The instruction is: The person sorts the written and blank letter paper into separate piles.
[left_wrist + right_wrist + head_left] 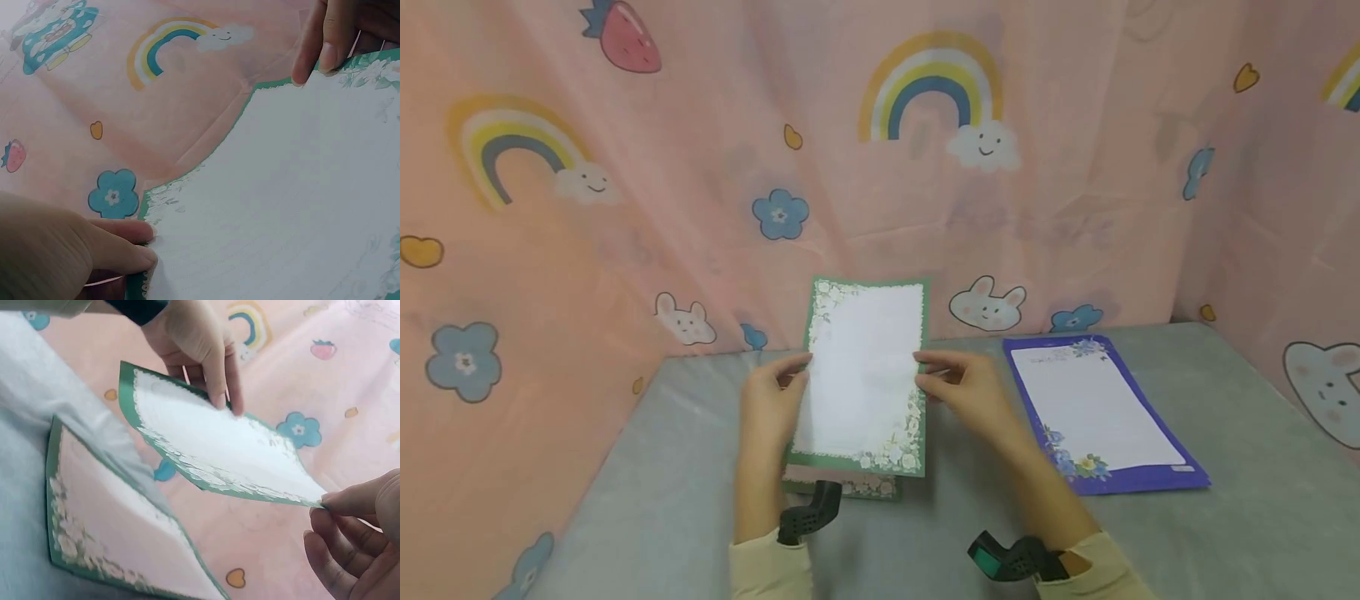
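A sheet of green-bordered stationery paper (pixel 865 367) with white flowers at two corners is held up above the table. My left hand (pixel 771 400) pinches its left edge between thumb and fingers. On the opposite edge, my right hand (pixel 973 392) pinches it the same way. In the right wrist view the raised sheet (pixel 206 437) bows slightly between the left hand (pixel 197 347) and the right hand (pixel 359 534). Beneath it, another green-bordered sheet (pixel 112 519) lies on the table, mostly hidden in the head view.
To the right on the grey-covered table (pixel 1247 400) lies purple-bordered flowered paper (pixel 1097 408), seemingly a stack. A pink cartoon-print curtain (pixel 865 217) hangs behind the table and at both sides. Black wrist devices (pixel 1015 558) sit at both sleeves.
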`<state>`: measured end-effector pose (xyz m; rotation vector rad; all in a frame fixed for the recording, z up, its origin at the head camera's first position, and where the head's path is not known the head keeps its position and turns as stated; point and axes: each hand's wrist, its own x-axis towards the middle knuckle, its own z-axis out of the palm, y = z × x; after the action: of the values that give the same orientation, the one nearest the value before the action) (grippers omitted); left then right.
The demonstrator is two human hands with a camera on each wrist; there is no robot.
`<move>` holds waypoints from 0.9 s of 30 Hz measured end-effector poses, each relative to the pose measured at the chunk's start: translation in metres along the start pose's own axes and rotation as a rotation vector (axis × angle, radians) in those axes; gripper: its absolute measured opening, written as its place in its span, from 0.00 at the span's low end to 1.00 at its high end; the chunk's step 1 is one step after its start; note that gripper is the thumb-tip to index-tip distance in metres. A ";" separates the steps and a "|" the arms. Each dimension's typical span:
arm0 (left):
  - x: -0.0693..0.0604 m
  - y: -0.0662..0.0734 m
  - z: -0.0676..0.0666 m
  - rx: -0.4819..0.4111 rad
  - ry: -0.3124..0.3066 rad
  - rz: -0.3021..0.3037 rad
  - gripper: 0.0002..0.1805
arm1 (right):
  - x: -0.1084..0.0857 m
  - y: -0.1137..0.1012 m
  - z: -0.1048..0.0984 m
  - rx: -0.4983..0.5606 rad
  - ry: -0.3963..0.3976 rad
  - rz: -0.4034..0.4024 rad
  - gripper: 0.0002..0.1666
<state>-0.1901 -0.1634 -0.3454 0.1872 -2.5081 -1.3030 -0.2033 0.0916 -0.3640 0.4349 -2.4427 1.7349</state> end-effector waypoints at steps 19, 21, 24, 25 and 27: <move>0.005 -0.013 -0.003 0.030 0.006 -0.037 0.15 | -0.001 0.019 0.029 0.030 0.063 0.147 0.18; 0.005 -0.014 -0.003 0.033 0.003 -0.040 0.15 | 0.000 0.022 0.032 0.023 0.059 0.152 0.18; 0.006 -0.017 -0.002 0.041 0.008 -0.050 0.15 | 0.001 0.027 0.036 0.025 0.054 0.159 0.17; 0.007 -0.018 -0.002 0.040 0.008 -0.058 0.14 | 0.001 0.029 0.037 0.029 0.054 0.164 0.17; 0.007 -0.020 -0.001 0.040 0.008 -0.068 0.14 | 0.002 0.032 0.041 0.039 0.053 0.178 0.17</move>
<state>-0.1972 -0.1781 -0.3596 0.2884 -2.5433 -1.2751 -0.2119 0.0629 -0.4066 0.1768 -2.4815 1.8373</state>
